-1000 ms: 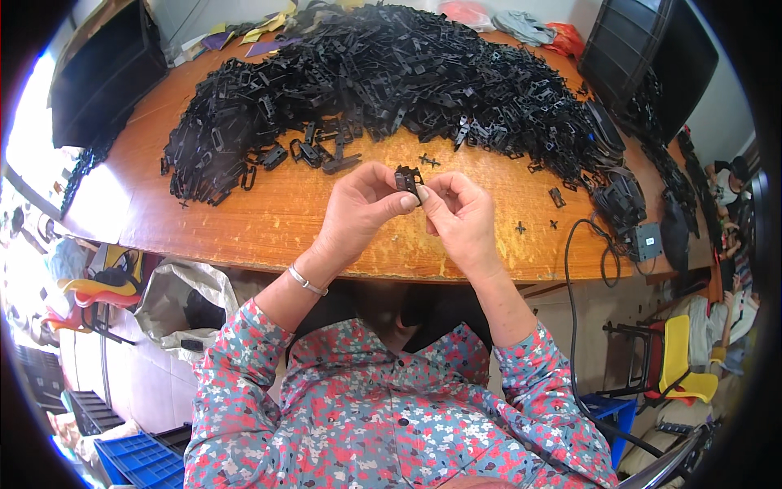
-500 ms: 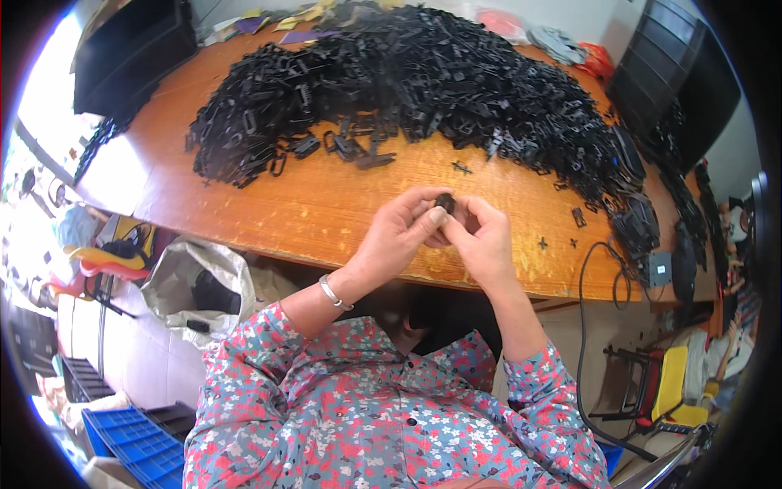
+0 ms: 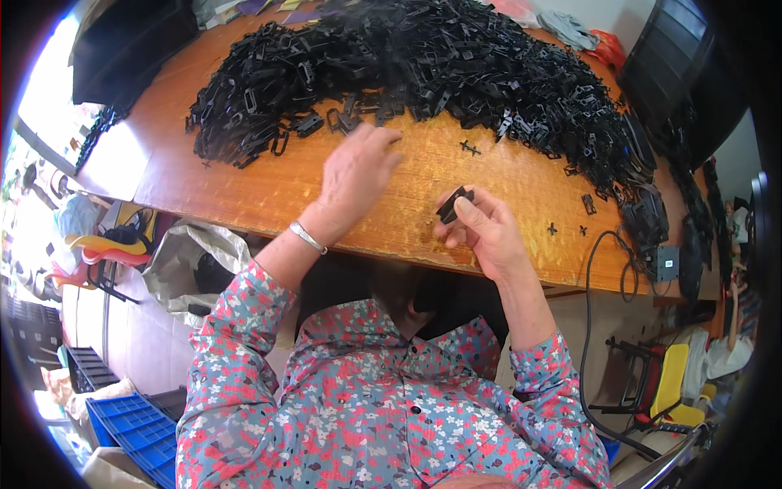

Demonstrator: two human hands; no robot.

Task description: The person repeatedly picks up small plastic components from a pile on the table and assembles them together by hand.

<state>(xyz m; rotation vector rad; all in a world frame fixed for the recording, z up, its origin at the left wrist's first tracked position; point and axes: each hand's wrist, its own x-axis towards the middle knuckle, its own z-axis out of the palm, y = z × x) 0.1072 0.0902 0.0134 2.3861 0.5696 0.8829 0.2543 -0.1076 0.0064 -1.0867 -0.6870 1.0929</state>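
My right hand [image 3: 489,228] pinches a small black plastic part [image 3: 450,209] between thumb and fingers, just above the front of the table. My left hand [image 3: 357,175] is over the wood at the near edge of the pile, back upward and fingers partly stretched out, with no held thing showing; what lies under its fingertips is hidden. Beyond it are loose black plastic pieces [image 3: 342,119] at the foot of a large heap of black plastic parts [image 3: 440,69]. A small black cross-shaped piece [image 3: 470,147] lies alone between the heap and my right hand.
On the wooden table [image 3: 236,191], small black pieces [image 3: 552,229] and a cable [image 3: 590,269] with a grey box [image 3: 665,263] lie at the right. Dark bins [image 3: 130,49] stand at the back corners. An open sack [image 3: 167,265] and a blue crate [image 3: 134,428] are below left, a yellow chair [image 3: 673,379] below right.
My hands were together around a small dark part. Now my left hand has let go and moved left and forward to the loose pieces, while the part stays in my right hand.
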